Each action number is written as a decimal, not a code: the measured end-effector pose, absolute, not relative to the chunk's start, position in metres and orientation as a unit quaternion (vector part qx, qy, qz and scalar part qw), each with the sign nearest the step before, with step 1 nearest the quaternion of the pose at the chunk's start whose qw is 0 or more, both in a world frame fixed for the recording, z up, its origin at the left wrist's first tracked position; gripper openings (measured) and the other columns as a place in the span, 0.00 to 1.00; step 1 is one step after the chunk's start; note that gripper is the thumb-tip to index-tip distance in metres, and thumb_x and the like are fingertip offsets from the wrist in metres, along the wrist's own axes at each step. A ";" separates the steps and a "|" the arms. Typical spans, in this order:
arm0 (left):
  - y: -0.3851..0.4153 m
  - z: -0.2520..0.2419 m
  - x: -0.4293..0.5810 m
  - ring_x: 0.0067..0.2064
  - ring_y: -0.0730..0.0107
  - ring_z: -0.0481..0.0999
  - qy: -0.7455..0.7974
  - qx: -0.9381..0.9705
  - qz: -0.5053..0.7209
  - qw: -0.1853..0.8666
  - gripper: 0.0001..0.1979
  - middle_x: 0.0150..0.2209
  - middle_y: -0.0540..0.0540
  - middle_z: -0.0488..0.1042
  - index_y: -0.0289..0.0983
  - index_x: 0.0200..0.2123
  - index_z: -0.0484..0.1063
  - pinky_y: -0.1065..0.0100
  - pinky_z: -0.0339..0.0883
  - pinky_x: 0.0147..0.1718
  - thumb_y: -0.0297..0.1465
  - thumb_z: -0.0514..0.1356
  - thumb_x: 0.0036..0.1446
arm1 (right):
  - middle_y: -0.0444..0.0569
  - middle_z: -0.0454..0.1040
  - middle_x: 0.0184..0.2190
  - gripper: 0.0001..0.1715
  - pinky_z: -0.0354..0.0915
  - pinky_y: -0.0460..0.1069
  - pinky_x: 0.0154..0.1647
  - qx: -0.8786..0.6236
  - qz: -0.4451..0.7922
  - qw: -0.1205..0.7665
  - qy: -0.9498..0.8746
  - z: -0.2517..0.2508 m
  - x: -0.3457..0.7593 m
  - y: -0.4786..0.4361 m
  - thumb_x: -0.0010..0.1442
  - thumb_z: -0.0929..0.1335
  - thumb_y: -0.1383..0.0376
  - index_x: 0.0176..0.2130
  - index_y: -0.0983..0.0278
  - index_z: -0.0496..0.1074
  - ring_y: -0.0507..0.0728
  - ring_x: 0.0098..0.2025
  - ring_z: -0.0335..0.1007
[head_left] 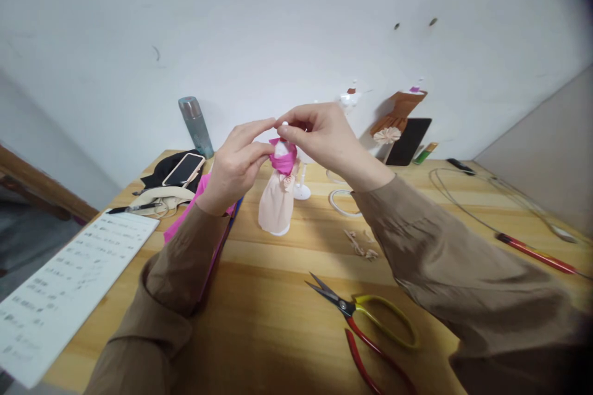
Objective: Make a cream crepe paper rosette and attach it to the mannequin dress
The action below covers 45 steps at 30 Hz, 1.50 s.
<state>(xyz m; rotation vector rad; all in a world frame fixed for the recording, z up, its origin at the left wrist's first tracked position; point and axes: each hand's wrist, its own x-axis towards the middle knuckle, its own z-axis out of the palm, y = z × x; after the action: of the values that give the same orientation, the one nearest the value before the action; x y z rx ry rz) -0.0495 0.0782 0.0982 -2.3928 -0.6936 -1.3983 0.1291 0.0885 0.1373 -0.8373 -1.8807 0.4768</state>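
A miniature dress form (281, 147) stands upright on the table, dressed in a pale peach skirt (275, 203) and a magenta cloth (283, 163) wrapped about its bust. My left hand (241, 157) is closed at the form's left side, thumb and forefinger on the magenta cloth's edge. My right hand (328, 139) pinches at the white neck knob on top, its fingertips meeting my left forefinger. Whether a bit of cloth is also between the right fingertips I cannot tell. A small peach flower (288, 181) sits at the waist.
Scissors (343, 307) lie open-bladed in front. Peach scraps (359, 245) and a white ring (345, 203) are to the right. Beyond stand a brown-dressed form (398, 114) and a dark tablet (410, 142). At left are a phone (184, 170), a bottle (197, 126) and a written sheet (74, 290).
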 end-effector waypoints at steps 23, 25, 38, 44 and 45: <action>0.072 0.098 -0.038 0.58 0.60 0.69 -0.230 -0.832 -0.491 0.120 0.07 0.56 0.41 0.71 0.38 0.30 0.70 0.52 0.64 0.54 0.27 0.55 0.61 | 0.45 0.71 0.22 0.07 0.57 0.48 0.28 -0.352 0.175 0.487 -0.779 0.136 0.130 0.092 0.53 0.66 0.70 0.28 0.68 0.75 0.50 0.25 0.62; 0.071 0.097 -0.038 0.58 0.60 0.68 -0.235 -0.830 -0.495 0.104 0.06 0.56 0.40 0.70 0.38 0.31 0.70 0.52 0.65 0.54 0.27 0.55 0.61 | 0.45 0.71 0.21 0.07 0.57 0.48 0.28 -0.356 0.177 0.486 -0.779 0.137 0.130 0.091 0.53 0.66 0.70 0.28 0.68 0.75 0.50 0.25 0.62; 0.075 0.089 -0.043 0.60 0.58 0.67 -0.235 -0.777 -0.582 -0.046 0.09 0.57 0.41 0.69 0.40 0.44 0.72 0.50 0.62 0.58 0.30 0.59 0.59 | 0.47 0.74 0.23 0.07 0.61 0.48 0.30 -0.357 0.201 0.490 -0.769 0.138 0.129 0.090 0.52 0.67 0.68 0.30 0.69 0.76 0.51 0.27 0.66; 0.077 0.084 -0.048 0.56 0.60 0.72 -0.289 -0.703 -0.638 -0.122 0.09 0.52 0.43 0.75 0.39 0.43 0.73 0.55 0.69 0.52 0.33 0.57 0.60 | 0.49 0.75 0.23 0.07 0.63 0.49 0.30 -0.366 0.205 0.487 -0.766 0.138 0.129 0.093 0.51 0.69 0.66 0.28 0.69 0.76 0.53 0.27 0.68; 0.077 0.084 -0.048 0.55 0.61 0.73 -0.298 -0.699 -0.636 -0.132 0.09 0.50 0.42 0.76 0.39 0.43 0.73 0.56 0.70 0.51 0.33 0.57 0.61 | 0.49 0.75 0.23 0.07 0.63 0.50 0.30 -0.367 0.205 0.485 -0.767 0.139 0.130 0.094 0.51 0.69 0.66 0.28 0.69 0.77 0.53 0.27 0.68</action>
<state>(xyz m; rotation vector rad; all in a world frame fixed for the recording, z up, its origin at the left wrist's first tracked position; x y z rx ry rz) -0.0483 0.0768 0.0839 -2.4024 -1.0240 -2.1875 0.1298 0.0936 0.1387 -0.8935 -1.8662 0.4999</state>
